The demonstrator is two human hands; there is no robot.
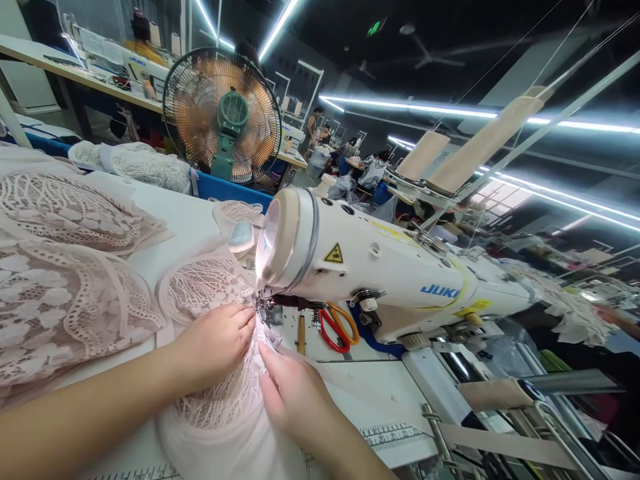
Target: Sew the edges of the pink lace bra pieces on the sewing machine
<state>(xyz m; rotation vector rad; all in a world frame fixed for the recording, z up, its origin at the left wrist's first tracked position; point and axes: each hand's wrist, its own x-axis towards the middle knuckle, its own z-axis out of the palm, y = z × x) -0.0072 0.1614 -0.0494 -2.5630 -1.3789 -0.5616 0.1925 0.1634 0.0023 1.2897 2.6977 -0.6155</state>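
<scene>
- Left hand [216, 347], lower centre: fingers curled, pressing pale pink lace fabric piece [215, 293] flat beside needle.
- Right hand [293, 397]: pinching same lace edge.
- White Juki sewing machine [380, 267] centre-right; red-orange scissors [339, 327] beneath.

Garment factory — sewing machine [380, 267], lace pieces [65, 267], thread cones [480, 147]

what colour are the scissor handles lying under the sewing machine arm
One handle of the scissors is red, the other orange, seen clearly in the head view beside the hands.
</scene>
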